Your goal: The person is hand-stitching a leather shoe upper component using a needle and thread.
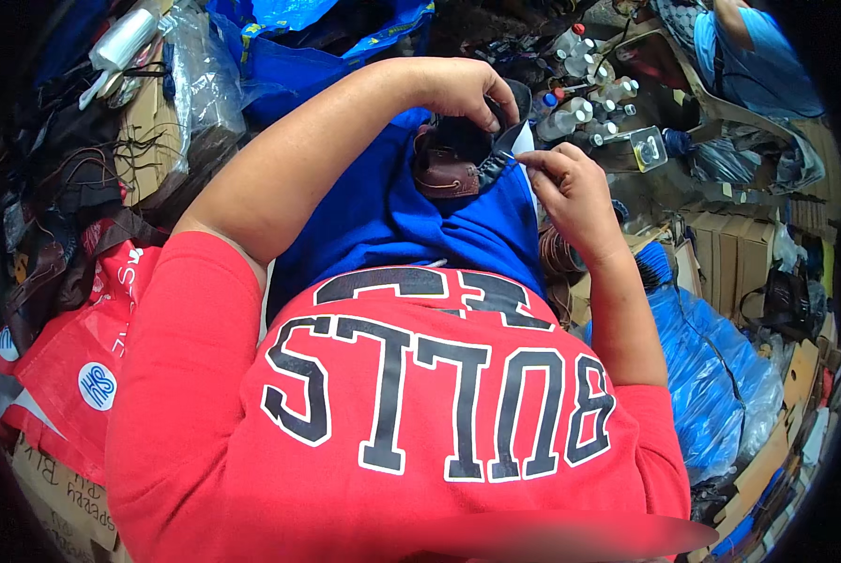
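Note:
A brown leather shoe upper (447,175) with a dark lining and a lace through its side rests on my lap, over blue shorts (364,211). My left hand (466,92) is closed on the upper's black far edge, thumb on the inside and fingers curled over. Close to the dark gathered edge on the right, my right hand (573,194) pinches thumb and forefinger together. Whatever lies between those fingertips is too small to make out.
Several small bottles (571,120) stand beyond my right hand. A large blue bag (322,47) lies ahead, a red bag (73,347) at the left. Blue plastic wrap (697,375) and cardboard (730,249) crowd the right. Another person's blue sleeve (758,61) shows far right.

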Available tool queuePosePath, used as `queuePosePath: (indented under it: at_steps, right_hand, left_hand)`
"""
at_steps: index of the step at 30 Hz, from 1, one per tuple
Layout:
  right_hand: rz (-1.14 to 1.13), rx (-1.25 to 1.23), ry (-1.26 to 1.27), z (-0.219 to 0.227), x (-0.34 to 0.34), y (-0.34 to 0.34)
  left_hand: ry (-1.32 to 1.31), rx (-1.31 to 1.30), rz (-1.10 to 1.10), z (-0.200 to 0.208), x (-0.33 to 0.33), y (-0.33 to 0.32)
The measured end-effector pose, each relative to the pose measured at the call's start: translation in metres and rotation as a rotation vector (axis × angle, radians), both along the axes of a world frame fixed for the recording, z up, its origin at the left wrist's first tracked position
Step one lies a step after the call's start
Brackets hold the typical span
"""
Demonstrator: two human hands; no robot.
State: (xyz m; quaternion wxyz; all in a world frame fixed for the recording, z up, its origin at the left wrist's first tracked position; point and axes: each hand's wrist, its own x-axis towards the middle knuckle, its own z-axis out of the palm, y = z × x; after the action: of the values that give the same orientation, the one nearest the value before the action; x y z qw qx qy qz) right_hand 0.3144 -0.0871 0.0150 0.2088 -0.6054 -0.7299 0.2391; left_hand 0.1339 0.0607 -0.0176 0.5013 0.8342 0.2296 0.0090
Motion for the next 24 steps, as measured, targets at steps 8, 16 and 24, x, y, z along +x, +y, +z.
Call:
queuePosePath:
  at_steps: [8, 16, 24]
  right_hand:
    - [0.040, 0.000, 0.004, -0.012, -0.003, 0.008]
    - [0.089, -0.448, 0.501, -0.041, 0.033, 0.029]
    - [0.040, -0.367, 0.522, -0.044, 0.016, 0.028]
  left_hand:
    - [0.031, 0.036, -0.066, 0.001, 0.002, 0.002]
    - [0.072, 0.060, -0.137, -0.009, 0.008, 0.009]
    - [0.057, 0.149, -0.093, -0.007, 0.009, 0.002]
